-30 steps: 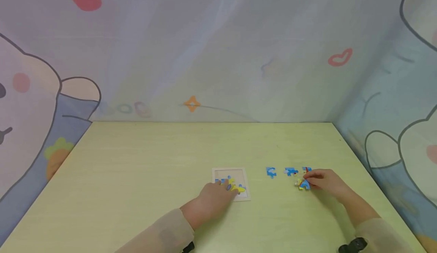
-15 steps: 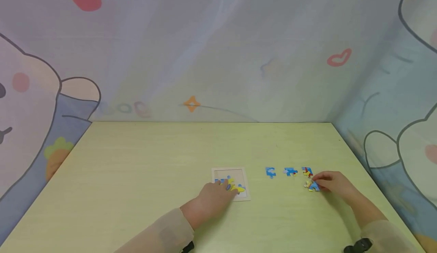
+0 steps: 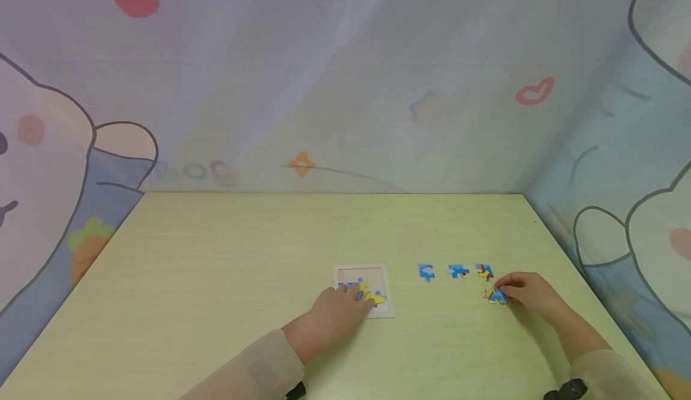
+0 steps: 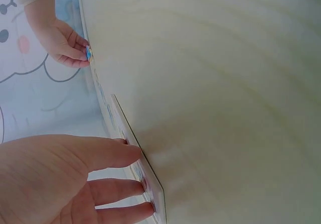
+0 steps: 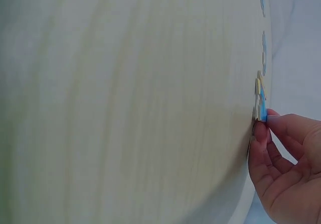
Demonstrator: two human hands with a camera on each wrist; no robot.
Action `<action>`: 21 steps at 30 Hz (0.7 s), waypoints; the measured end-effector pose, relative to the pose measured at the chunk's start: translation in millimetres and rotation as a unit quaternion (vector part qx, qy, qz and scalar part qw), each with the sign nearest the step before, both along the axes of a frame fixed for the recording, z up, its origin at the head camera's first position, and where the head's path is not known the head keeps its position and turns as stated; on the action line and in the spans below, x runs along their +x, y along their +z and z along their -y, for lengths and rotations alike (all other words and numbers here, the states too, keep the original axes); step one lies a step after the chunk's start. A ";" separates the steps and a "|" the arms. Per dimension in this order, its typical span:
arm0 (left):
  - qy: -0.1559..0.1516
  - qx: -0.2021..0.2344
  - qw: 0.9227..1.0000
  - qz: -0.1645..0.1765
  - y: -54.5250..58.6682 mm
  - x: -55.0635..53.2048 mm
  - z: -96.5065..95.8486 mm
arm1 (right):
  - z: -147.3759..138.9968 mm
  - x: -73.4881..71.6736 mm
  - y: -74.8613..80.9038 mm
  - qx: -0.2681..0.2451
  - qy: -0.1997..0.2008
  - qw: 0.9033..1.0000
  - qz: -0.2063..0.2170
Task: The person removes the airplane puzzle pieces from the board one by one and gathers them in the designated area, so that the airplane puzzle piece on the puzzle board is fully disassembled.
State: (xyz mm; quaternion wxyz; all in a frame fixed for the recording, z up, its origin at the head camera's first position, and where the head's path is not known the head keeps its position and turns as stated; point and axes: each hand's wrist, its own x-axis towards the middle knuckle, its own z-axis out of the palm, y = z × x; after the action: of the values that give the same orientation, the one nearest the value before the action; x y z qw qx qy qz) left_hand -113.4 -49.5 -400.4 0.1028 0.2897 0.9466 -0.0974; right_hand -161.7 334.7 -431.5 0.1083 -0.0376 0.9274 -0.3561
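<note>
My left hand (image 3: 336,321) rests on a small square puzzle tray (image 3: 390,304) with a pale frame. Under and beside its fingertips lie fitted yellow and blue pieces, partly covered by the hand. In the left wrist view the fingers of the left hand (image 4: 65,179) extend fairly straight onto the tray's edge (image 4: 150,176). Over to the right, my right hand (image 3: 531,293) pinches a blue and yellow puzzle piece (image 3: 495,295) at its right edge. The right wrist view has that piece (image 5: 262,107) tilted between thumb and finger, near the tabletop.
A row of loose puzzle pieces lies behind the pinched one: a blue piece (image 3: 426,272), a blue one with small coloured marks (image 3: 457,271) and a blue, red and yellow one (image 3: 484,271). Printed cloth walls (image 3: 345,88) border the pale table (image 3: 216,268).
My right hand has moved slightly right with the pinched piece, uncovering more of the blue, red and yellow piece behind it. The left hand stays on the tray.
</note>
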 end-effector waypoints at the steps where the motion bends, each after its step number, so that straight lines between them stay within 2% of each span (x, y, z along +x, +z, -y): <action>1: -0.001 0.001 1.000 -0.001 0.1 -0.1 0.4 | 0.2 0.2 0.2 0.003 0.001 1.000 -0.003; 11: -0.009 0.015 1.000 0.004 -2.7 1.6 8.0 | 2.4 -0.3 1.0 0.032 0.000 0.999 -0.016; 21: -0.017 0.037 0.999 0.007 -3.1 3.1 16.4 | 16.9 -1.9 -2.8 0.018 0.009 0.998 -0.052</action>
State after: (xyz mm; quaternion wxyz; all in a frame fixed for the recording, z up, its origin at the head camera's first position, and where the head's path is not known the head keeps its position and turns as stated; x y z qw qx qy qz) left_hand -110.3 -65.8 -403.5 0.0973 0.3102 0.9436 -0.0621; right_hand -163.6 317.7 -434.3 0.0642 -0.0627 0.9377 -0.3356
